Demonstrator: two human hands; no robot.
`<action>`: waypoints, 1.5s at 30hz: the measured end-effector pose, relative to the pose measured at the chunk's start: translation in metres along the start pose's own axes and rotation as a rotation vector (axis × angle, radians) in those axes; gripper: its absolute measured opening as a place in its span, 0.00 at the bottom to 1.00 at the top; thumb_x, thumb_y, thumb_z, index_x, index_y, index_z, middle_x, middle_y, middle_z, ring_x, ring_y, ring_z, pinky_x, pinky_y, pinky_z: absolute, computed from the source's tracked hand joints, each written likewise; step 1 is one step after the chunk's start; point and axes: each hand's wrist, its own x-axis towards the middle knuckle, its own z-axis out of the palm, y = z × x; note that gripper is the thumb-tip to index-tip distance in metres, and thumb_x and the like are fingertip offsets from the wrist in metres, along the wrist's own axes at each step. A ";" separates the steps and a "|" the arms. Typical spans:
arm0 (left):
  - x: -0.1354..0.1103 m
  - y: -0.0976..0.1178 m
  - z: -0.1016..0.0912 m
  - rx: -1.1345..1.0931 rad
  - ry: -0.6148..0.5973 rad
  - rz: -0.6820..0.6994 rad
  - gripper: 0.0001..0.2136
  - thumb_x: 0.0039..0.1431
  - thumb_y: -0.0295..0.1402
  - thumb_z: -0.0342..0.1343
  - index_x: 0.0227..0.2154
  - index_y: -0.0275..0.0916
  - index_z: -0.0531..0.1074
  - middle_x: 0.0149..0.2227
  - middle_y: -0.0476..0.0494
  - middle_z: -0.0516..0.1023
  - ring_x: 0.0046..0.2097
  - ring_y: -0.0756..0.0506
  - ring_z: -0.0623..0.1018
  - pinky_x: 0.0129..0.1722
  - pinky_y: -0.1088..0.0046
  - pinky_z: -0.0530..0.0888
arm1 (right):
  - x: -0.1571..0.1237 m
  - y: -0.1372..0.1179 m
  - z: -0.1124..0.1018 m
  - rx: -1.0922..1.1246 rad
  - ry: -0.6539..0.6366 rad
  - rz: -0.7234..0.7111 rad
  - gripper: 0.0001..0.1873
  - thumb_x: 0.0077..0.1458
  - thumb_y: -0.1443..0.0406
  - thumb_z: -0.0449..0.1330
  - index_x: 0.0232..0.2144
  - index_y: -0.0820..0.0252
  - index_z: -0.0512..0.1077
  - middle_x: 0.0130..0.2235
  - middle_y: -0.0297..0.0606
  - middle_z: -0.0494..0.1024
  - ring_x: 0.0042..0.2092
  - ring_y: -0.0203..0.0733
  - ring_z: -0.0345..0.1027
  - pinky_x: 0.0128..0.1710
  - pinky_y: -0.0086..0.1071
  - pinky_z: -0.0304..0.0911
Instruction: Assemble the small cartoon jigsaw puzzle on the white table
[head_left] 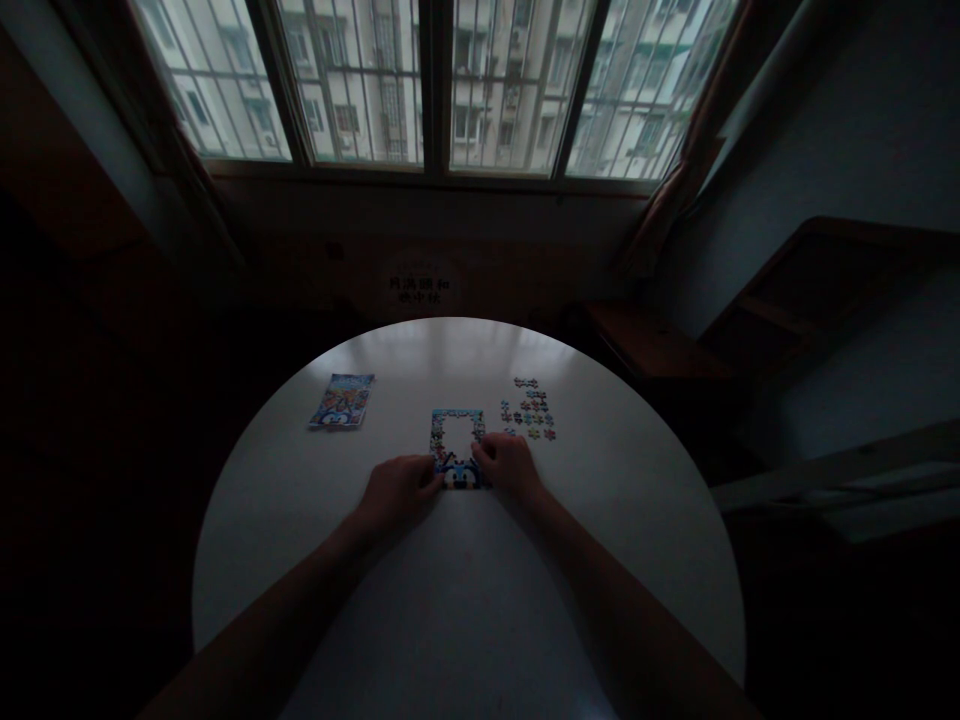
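Observation:
A partly assembled jigsaw puzzle [460, 474] lies flat in front of me, with its border joined and the white table showing through its middle. Its bottom strip carries a blue cartoon face. My left hand [401, 485] is closed at the lower left edge, thumb and fingers touching the puzzle. Over the right border, my right hand [511, 463] is closed in a pinch; whether a piece sits between its fingertips is hidden. Several loose jigsaw pieces [535, 405] are spread just beyond the right hand.
A colourful printed sheet or packet [342, 402] lies on the round white table [450, 620], left of the puzzle. Beyond the far table edge stands a barred window [435, 90]. A low wooden piece of furniture [660, 340] is at the right. The room is dim.

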 end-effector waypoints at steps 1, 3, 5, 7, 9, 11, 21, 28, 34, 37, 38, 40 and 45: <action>0.000 0.001 0.000 -0.003 -0.004 -0.006 0.11 0.58 0.40 0.49 0.27 0.40 0.71 0.29 0.47 0.76 0.29 0.49 0.71 0.27 0.75 0.55 | 0.000 0.000 0.000 0.000 -0.001 0.000 0.16 0.53 0.62 0.56 0.16 0.61 0.67 0.20 0.33 0.71 0.24 0.33 0.59 0.30 0.28 0.48; 0.000 0.001 -0.001 -0.006 -0.004 -0.015 0.11 0.58 0.40 0.49 0.27 0.40 0.71 0.29 0.47 0.76 0.30 0.49 0.71 0.27 0.75 0.56 | 0.000 -0.001 -0.001 -0.004 -0.004 0.005 0.16 0.53 0.62 0.56 0.16 0.61 0.68 0.20 0.33 0.71 0.24 0.33 0.60 0.30 0.28 0.48; 0.000 0.001 0.000 -0.002 0.001 -0.021 0.11 0.58 0.40 0.49 0.27 0.40 0.71 0.29 0.47 0.76 0.30 0.49 0.71 0.27 0.74 0.56 | 0.000 -0.001 -0.001 -0.016 -0.003 0.007 0.16 0.53 0.62 0.56 0.16 0.60 0.68 0.20 0.33 0.71 0.24 0.34 0.60 0.30 0.28 0.48; 0.000 0.000 0.001 0.000 0.006 -0.016 0.11 0.58 0.41 0.49 0.27 0.40 0.71 0.29 0.47 0.76 0.30 0.48 0.71 0.27 0.74 0.56 | 0.001 -0.001 -0.001 -0.026 0.002 0.003 0.16 0.53 0.61 0.56 0.16 0.60 0.68 0.20 0.33 0.71 0.25 0.34 0.60 0.30 0.28 0.48; 0.000 0.000 0.001 0.002 0.008 -0.005 0.11 0.57 0.41 0.49 0.27 0.40 0.71 0.28 0.47 0.75 0.30 0.48 0.71 0.27 0.74 0.55 | 0.001 0.000 -0.001 -0.028 0.005 -0.004 0.16 0.53 0.62 0.55 0.16 0.60 0.68 0.20 0.34 0.71 0.25 0.34 0.60 0.30 0.28 0.48; 0.000 0.001 0.001 -0.001 0.011 -0.002 0.11 0.58 0.41 0.49 0.27 0.40 0.71 0.28 0.48 0.75 0.29 0.48 0.71 0.27 0.74 0.55 | 0.000 0.000 0.000 -0.024 0.010 -0.007 0.17 0.54 0.62 0.55 0.16 0.60 0.67 0.20 0.34 0.71 0.25 0.34 0.60 0.30 0.28 0.48; 0.000 0.000 0.001 0.007 0.019 0.022 0.12 0.58 0.40 0.49 0.26 0.40 0.70 0.27 0.48 0.75 0.27 0.50 0.70 0.26 0.75 0.53 | 0.000 -0.003 -0.003 -0.018 -0.007 0.016 0.16 0.53 0.62 0.55 0.16 0.61 0.67 0.20 0.33 0.71 0.25 0.34 0.59 0.31 0.28 0.48; 0.000 0.000 0.000 0.005 0.014 0.009 0.12 0.58 0.41 0.49 0.25 0.40 0.70 0.27 0.48 0.75 0.28 0.50 0.70 0.26 0.75 0.54 | 0.000 -0.002 -0.002 -0.029 -0.003 0.002 0.16 0.54 0.62 0.55 0.16 0.60 0.67 0.21 0.33 0.71 0.25 0.34 0.59 0.31 0.28 0.48; 0.001 -0.003 0.003 -0.005 0.024 0.031 0.12 0.57 0.40 0.49 0.25 0.39 0.69 0.26 0.49 0.74 0.27 0.50 0.69 0.25 0.75 0.53 | 0.000 -0.002 -0.002 -0.008 -0.004 0.003 0.17 0.54 0.61 0.55 0.16 0.61 0.67 0.20 0.33 0.71 0.25 0.33 0.59 0.31 0.27 0.48; 0.002 -0.004 0.005 0.003 0.033 0.036 0.12 0.58 0.40 0.49 0.25 0.39 0.69 0.27 0.48 0.74 0.27 0.50 0.70 0.25 0.75 0.53 | 0.000 -0.001 -0.002 -0.012 -0.007 0.003 0.17 0.54 0.62 0.55 0.16 0.61 0.67 0.20 0.33 0.71 0.25 0.33 0.59 0.31 0.27 0.48; 0.002 -0.004 0.005 0.007 0.033 0.034 0.12 0.58 0.40 0.49 0.25 0.39 0.69 0.27 0.48 0.74 0.27 0.50 0.69 0.25 0.74 0.53 | 0.000 -0.001 -0.002 -0.012 -0.012 0.006 0.16 0.54 0.62 0.55 0.16 0.61 0.67 0.20 0.33 0.71 0.25 0.33 0.59 0.31 0.27 0.48; 0.002 -0.005 0.006 0.006 0.033 0.029 0.12 0.57 0.40 0.50 0.25 0.39 0.69 0.27 0.48 0.74 0.27 0.50 0.69 0.25 0.74 0.53 | 0.000 -0.002 -0.002 -0.015 -0.015 0.012 0.16 0.54 0.62 0.55 0.16 0.61 0.67 0.20 0.33 0.71 0.25 0.33 0.59 0.31 0.27 0.48; 0.002 -0.006 0.007 0.003 0.042 0.047 0.12 0.58 0.41 0.49 0.25 0.40 0.69 0.27 0.48 0.75 0.28 0.49 0.70 0.26 0.74 0.53 | 0.000 -0.002 -0.002 -0.018 0.002 0.008 0.16 0.53 0.62 0.55 0.16 0.61 0.67 0.20 0.33 0.71 0.24 0.33 0.58 0.30 0.27 0.47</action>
